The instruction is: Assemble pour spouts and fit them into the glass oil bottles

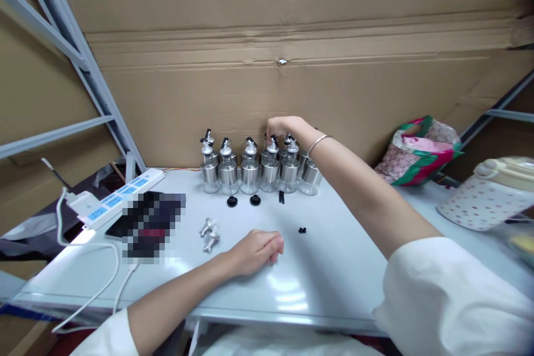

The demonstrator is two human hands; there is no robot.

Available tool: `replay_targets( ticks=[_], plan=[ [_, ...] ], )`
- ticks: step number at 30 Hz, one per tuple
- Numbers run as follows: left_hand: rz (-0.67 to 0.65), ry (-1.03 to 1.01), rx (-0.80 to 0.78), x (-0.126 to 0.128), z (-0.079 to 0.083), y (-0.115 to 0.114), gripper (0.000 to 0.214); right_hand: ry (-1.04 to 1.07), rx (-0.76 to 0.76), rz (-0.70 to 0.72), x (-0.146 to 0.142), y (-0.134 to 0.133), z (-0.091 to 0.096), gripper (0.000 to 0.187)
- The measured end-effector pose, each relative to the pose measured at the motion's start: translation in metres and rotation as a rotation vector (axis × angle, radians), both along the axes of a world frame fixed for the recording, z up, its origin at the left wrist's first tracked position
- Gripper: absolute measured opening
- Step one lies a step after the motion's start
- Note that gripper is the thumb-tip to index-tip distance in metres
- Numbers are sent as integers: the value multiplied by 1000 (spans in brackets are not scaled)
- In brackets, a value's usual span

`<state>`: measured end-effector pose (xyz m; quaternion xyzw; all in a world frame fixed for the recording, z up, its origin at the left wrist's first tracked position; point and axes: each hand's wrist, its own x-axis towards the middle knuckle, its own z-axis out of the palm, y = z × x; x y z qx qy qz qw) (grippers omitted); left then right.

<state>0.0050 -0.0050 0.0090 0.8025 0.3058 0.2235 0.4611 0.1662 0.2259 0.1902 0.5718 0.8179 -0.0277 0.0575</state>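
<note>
My right hand (287,125) reaches over the glass bottles, its fingers bent down to a bottle top in the back row. What the fingertips grip is hidden. The bottles (250,172) stand upright in two rows, with steel bands round their middles, and most carry white pourer tops with black flip caps. My left hand (259,250) rests loosely closed on the table, with nothing visible in it. To its left lie several clear and silver pourer spouts (211,235). Before the bottles are two round black stoppers (255,200), black strip-like pieces (281,197) and small black bits (302,230).
The pale table (346,283) meets a cardboard wall (292,89) at the back. On the left lie a white power strip (125,194), a blurred-out dark device (152,228) and white cables. A patterned bag (417,153) and a dotted jug (484,194) stand on the right.
</note>
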Motion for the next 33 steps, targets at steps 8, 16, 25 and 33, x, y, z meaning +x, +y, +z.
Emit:
replay_targets(
  ticks=[8,16,25,33],
  plan=[
    [74,-45,-61,2,6,-3,23,220,353,90,14,-3,27,13],
    [182,-436,-414,7,-1,6,48,843,1002,175,46,-69,80,6],
    [108,-631,-1094,2,4,18,51,1215,520,364,25,-194,-8,22],
    [15,-706,-1091,-2,0,15,72,1316,36,184,18,-205,-79,21]
  ],
)
